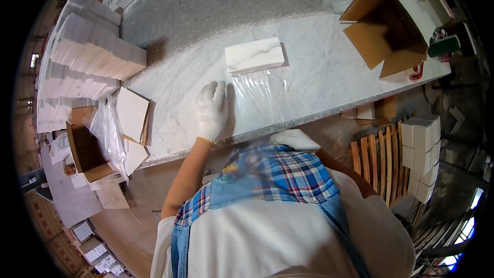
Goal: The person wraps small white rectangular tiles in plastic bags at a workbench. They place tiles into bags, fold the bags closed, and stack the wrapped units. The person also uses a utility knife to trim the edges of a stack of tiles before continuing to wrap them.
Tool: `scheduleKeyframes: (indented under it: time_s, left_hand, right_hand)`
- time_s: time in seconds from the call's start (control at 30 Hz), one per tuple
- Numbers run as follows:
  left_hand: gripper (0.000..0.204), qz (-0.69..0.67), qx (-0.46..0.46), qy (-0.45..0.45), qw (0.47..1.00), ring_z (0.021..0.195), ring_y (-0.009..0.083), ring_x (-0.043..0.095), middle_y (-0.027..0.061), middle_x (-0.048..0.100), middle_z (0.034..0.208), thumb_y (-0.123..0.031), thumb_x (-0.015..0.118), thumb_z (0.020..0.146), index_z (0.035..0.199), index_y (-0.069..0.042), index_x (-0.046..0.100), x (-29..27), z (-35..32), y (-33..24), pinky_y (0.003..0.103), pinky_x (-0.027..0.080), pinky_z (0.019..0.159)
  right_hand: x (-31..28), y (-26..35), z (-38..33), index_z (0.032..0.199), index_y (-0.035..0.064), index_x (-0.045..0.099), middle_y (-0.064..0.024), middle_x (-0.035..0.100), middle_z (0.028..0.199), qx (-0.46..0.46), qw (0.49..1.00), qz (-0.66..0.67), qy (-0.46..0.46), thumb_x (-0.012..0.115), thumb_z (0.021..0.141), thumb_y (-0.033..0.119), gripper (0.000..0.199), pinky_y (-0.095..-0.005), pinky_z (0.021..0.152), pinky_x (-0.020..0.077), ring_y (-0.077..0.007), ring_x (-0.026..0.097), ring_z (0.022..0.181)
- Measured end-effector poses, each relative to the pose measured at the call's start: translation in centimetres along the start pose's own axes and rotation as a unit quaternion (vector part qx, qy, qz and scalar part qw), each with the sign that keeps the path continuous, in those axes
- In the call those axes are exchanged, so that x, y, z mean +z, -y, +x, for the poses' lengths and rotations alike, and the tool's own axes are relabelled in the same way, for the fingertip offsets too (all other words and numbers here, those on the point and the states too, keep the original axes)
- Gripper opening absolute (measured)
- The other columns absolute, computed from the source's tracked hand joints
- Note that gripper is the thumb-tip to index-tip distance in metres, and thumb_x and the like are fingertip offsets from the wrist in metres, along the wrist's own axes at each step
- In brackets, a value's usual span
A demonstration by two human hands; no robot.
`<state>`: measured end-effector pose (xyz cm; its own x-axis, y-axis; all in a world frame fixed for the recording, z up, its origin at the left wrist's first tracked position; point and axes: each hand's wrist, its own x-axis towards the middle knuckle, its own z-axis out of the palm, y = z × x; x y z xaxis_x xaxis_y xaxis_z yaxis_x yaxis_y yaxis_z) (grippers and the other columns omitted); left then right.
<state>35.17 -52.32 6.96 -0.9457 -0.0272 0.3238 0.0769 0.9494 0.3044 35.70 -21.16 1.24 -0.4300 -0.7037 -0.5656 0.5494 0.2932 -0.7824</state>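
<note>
My left hand [211,112], in a white knit glove, lies on the pale marble tabletop [319,72] with its fingers stretched forward and nothing in them. Just ahead and to its right sits a white, grey-veined marble-look block [254,55], perhaps a small stack of tiles. Clear plastic film [257,92] spreads from the block's near side toward the table edge. My right hand [296,139], also gloved in white, is held low by the table's front edge, close against my plaid apron [288,172]. Its fingers are partly hidden, so their grip is unclear.
Tall stacks of white tiles [95,46] stand at the left. An open carton [85,146] with plastic lining sits below them. Another open cardboard box [396,31] lies at the far right. White boxes [422,149] and a slatted wooden pallet [383,159] stand right of me.
</note>
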Motion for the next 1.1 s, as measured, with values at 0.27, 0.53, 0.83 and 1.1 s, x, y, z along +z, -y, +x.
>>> scheduleKeyframes:
  time_s: [0.27, 0.53, 0.83, 1.1]
  left_hand:
    - [0.049, 0.051, 0.126, -0.001, 0.991, 0.116, 0.0397, 0.054, 0.0184, 0.059, 0.122, -0.014, 0.078, 0.077, 0.123, -0.005, 0.065, -4.3, 4.4, -4.7, 0.051, 0.048, 0.097]
    - [0.058, -0.073, 0.064, 0.060, 0.993, 0.135, 0.0416, 0.049, 0.0156, 0.066, 0.135, -0.027, 0.083, 0.082, 0.134, -0.009, 0.067, 1.0, 9.8, 0.6, 0.049, 0.047, 0.109]
    - [0.030, -0.435, -0.380, 0.122, 0.807, 0.092, 0.0162, 0.070, 0.0101, 0.077, 0.103, -0.023, 0.075, 0.094, 0.111, 0.002, 0.076, 3.1, 17.5, 0.7, 0.032, 0.056, 0.078]
    - [0.024, -0.647, -0.357, 0.106, 0.665, 0.087, 0.0171, 0.069, 0.0105, 0.075, 0.099, -0.017, 0.072, 0.097, 0.111, 0.003, 0.074, 3.7, 18.9, 1.8, 0.031, 0.056, 0.080]
  right_hand:
    - [0.0, 9.2, -3.6, 0.107, -0.0054, 0.070, -0.0137, 0.070, 0.115, -0.052, 0.985, 0.154, 0.048, 0.065, 0.101, 0.021, 0.028, -0.0372, 0.105, 0.0463, -0.0221, 0.063, 0.113]
    - [-0.1, 20.9, -1.1, 0.117, -0.0038, 0.065, -0.0142, 0.068, 0.117, -0.161, 0.976, 0.145, -0.010, 0.066, 0.100, 0.025, 0.034, -0.0391, 0.104, 0.0504, -0.0248, 0.064, 0.114]
    - [-11.1, 30.9, 10.1, 0.153, 0.0090, 0.045, -0.0136, 0.065, 0.133, -0.355, 0.896, 0.244, -0.105, 0.064, 0.102, 0.025, 0.056, -0.0399, 0.101, 0.0533, -0.0231, 0.063, 0.118]
    - [-11.6, 25.7, 14.1, 0.159, 0.0038, 0.036, -0.0172, 0.062, 0.136, -0.039, 0.965, -0.128, -0.227, 0.078, 0.090, 0.040, 0.088, -0.0320, 0.099, 0.0508, -0.0212, 0.061, 0.121]
